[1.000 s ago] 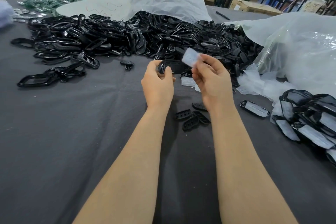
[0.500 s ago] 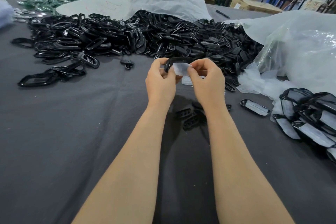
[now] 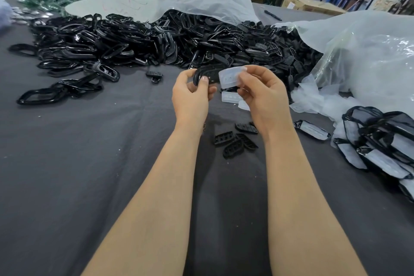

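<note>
Dark grey table [image 3: 89, 163], black frame heap [image 3: 139, 40], plastic bags [image 3: 369, 56]

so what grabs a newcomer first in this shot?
The sprawling heap of glossy black plastic frames across the far side of the grey cloth-covered table. In front of it, mid-frame, the left hand grips one black oval plastic shell while the right hand pinches a translucent white moulded pad at its right end.
</note>
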Action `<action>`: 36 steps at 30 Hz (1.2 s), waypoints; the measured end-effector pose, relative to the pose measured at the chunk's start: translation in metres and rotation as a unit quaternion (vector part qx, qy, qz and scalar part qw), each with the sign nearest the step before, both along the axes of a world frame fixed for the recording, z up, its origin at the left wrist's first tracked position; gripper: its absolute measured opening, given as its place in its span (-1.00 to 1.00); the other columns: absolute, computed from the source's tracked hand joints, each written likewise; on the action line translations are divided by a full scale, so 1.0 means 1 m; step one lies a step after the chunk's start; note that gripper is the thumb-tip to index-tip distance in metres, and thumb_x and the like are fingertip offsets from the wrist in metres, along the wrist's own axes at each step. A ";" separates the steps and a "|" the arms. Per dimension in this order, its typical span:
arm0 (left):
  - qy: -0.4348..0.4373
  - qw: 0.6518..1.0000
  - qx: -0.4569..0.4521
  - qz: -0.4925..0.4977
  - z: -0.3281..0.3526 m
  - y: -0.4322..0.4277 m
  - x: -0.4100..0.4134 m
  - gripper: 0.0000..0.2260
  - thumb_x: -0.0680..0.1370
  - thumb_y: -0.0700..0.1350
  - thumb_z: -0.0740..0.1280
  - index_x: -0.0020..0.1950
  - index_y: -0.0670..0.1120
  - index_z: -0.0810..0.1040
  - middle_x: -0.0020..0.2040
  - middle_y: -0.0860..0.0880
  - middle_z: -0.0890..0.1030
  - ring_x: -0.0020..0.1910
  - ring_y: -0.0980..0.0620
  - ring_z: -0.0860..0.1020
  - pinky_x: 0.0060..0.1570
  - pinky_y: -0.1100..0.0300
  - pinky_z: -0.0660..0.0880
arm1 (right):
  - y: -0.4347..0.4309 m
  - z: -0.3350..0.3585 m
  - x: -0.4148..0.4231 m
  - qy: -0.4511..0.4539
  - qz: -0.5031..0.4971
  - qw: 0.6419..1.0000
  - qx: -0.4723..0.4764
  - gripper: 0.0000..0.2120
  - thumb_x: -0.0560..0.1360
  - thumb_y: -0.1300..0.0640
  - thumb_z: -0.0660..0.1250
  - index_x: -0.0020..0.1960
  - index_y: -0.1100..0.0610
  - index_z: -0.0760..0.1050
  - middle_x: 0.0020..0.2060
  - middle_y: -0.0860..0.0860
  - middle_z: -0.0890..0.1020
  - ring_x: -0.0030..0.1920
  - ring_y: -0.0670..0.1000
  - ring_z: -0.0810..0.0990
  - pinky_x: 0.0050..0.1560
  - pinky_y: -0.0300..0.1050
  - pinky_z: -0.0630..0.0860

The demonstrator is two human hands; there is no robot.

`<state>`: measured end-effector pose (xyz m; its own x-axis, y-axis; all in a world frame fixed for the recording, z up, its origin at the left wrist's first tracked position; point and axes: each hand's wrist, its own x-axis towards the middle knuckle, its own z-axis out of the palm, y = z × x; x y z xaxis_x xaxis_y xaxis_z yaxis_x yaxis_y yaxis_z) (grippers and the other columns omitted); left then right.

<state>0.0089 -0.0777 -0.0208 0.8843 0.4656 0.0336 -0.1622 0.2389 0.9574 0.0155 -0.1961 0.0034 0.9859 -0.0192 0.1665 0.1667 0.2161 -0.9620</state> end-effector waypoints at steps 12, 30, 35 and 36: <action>-0.027 0.993 0.101 -0.060 0.002 -0.009 -0.004 -0.78 0.57 -0.29 0.28 -0.05 0.06 0.45 -0.24 -0.02 0.64 -0.24 0.11 0.65 -0.05 0.17 0.61 | 0.020 -0.016 0.005 -0.056 -0.172 0.971 -0.157 -0.89 0.50 0.25 0.35 -0.16 0.09 0.52 -0.26 -0.08 0.58 -0.20 -0.10 0.54 -0.09 -0.20 0.54; -0.041 0.991 0.098 -0.086 0.000 -0.011 -0.003 -0.78 0.59 -0.28 0.27 -0.05 0.07 0.44 -0.20 -0.02 0.66 -0.25 0.18 0.65 -0.18 0.34 0.55 | 0.028 -0.019 0.006 -0.037 -0.218 0.970 -0.100 -0.81 0.51 0.27 0.33 -0.20 0.05 0.43 -0.23 0.03 0.56 -0.16 0.02 0.56 -0.01 0.00 0.58; -0.041 0.991 0.098 -0.085 -0.002 -0.011 -0.002 -0.79 0.58 -0.29 0.27 -0.04 0.05 0.46 -0.18 -0.02 0.66 -0.24 0.17 0.65 -0.16 0.31 0.56 | 0.026 -0.019 0.007 -0.019 -0.201 0.977 -0.065 -0.84 0.51 0.27 0.34 -0.06 0.09 0.38 -0.18 0.03 0.56 -0.16 -0.04 0.57 0.01 -0.10 0.58; -0.041 0.991 0.099 -0.083 -0.003 -0.011 -0.001 -0.79 0.58 -0.29 0.27 -0.04 0.05 0.47 -0.19 -0.02 0.66 -0.24 0.16 0.65 -0.15 0.29 0.57 | 0.024 -0.019 0.008 -0.009 -0.184 0.981 -0.057 -0.84 0.51 0.27 0.34 -0.03 0.10 0.39 -0.18 0.03 0.57 -0.16 -0.04 0.59 0.02 -0.11 0.59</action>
